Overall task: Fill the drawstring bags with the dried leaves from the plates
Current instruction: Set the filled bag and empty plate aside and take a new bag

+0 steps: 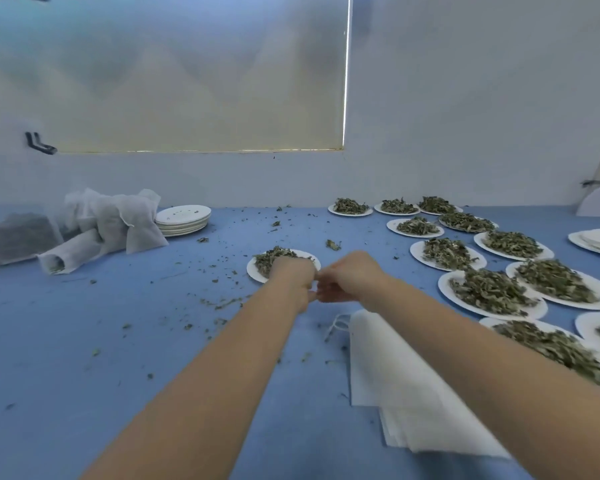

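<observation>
Left hand (293, 277) – fingers curled, grasp unclear | right hand (347, 277) likewise, touching it | white paper plate of dried green leaves (257, 268) just beyond left hand – nearer it.

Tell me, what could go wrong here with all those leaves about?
Crumbs already litter the blue table, so more leaves may spill from the near plate beside the hands: left, right. The forearms stretch above the flat empty bags and could drag them. The crowded full plates could get knocked.

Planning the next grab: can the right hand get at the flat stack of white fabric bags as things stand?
Probably yes: the flat stack of white fabric bags lies uncovered just beneath the right forearm, though the right hand sits against the left hand.
</observation>
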Motion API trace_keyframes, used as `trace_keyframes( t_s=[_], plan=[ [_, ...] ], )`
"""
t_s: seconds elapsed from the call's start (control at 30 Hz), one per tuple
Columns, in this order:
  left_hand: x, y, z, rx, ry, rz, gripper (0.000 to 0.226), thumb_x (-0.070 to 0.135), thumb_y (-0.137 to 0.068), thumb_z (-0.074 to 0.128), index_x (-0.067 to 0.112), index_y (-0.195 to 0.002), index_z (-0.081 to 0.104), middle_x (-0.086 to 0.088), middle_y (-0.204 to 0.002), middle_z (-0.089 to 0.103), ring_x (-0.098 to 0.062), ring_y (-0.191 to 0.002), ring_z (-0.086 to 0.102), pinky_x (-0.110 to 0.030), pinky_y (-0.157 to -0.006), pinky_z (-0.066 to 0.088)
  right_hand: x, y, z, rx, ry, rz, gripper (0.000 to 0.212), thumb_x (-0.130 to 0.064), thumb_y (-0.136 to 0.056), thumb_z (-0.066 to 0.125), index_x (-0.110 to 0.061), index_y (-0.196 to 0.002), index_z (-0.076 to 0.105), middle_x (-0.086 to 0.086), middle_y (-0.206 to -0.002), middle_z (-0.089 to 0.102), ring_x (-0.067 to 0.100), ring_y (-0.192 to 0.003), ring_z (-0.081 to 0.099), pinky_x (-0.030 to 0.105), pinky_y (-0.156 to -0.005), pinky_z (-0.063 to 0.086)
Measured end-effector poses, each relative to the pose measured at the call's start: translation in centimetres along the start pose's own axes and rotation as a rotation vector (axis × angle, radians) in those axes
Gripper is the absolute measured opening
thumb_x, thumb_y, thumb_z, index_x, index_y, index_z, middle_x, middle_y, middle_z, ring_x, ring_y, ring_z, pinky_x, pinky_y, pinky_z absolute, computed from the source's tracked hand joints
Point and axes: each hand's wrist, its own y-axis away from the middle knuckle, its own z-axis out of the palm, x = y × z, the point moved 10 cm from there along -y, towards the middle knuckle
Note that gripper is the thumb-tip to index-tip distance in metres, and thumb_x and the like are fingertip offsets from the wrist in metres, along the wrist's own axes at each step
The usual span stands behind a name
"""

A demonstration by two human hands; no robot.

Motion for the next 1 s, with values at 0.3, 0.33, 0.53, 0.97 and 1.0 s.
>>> trace_keyframes(
  t_s=[0.3, 0.33, 0.53, 0.97, 1.0],
  plan=[
    [0.6, 5.6, 7.3, -0.006, -0.864, 0.471, 0.022, 0.001, -0.087, 0.049, 0.016, -0.103, 0.054, -0.014, -0.112, 0.057, -0.029, -0.104, 0.053, -0.034, -0.084, 0.043, 0.4, 4.6, -3.8, -0.073, 1.287, -0.359, 0.039, -0.032, -0.094, 0.052, -0.007, -0.123, 0.059, 0.013, -0.117, 0.062, 0.028, -0.108, 0.055, 0.032, -0.084, 0.044],
    [0.1, 5.4, 7.6, 0.014, -0.924, 0.477, 0.029, 0.004, -0.089, 0.049, 0.014, -0.116, 0.051, -0.013, -0.123, 0.052, -0.029, -0.116, 0.047, -0.033, -0.091, 0.041, 1.7, 4.2, -4.3, -0.089, 1.316, -0.304, 0.046, -0.039, -0.094, 0.049, -0.011, -0.131, 0.051, 0.01, -0.127, 0.057, 0.028, -0.119, 0.048, 0.035, -0.092, 0.04],
    [-3.2, 4.3, 7.5, 0.042, -1.041, 0.315, 0.037, 0.016, -0.093, 0.044, 0.005, -0.127, 0.034, -0.016, -0.133, 0.04, -0.033, -0.123, 0.036, -0.034, -0.092, 0.036, 5.8, 2.8, -6.4, -0.072, 1.164, -0.132, 0.045, -0.049, -0.093, 0.045, -0.019, -0.126, 0.053, 0.007, -0.13, 0.052, 0.029, -0.13, 0.033, 0.041, -0.1, 0.035],
    [0.3, 5.9, 4.6, -0.153, -0.266, 0.616, 0.043, 0.021, -0.086, 0.061, 0.028, -0.126, 0.049, 0.005, -0.114, 0.059, -0.01, -0.106, 0.054, -0.026, -0.085, 0.045, -0.5, 5.9, -9.5, 0.143, 0.493, -0.593, 0.032, -0.019, -0.062, 0.086, -0.028, -0.074, 0.057, -0.007, -0.072, 0.059, 0.005, -0.065, 0.05, 0.012, -0.057, 0.036],
    [1.0, 6.1, 4.3, -0.15, -0.225, 0.634, 0.034, 0.025, -0.088, 0.061, 0.03, -0.12, 0.053, 0.004, -0.109, 0.062, -0.012, -0.103, 0.058, -0.03, -0.086, 0.048, -1.1, 6.0, -9.5, 0.168, 0.485, -0.597, 0.034, -0.022, -0.061, 0.087, -0.03, -0.076, 0.058, -0.008, -0.072, 0.06, 0.002, -0.065, 0.051, 0.01, -0.056, 0.037]
  ],
)
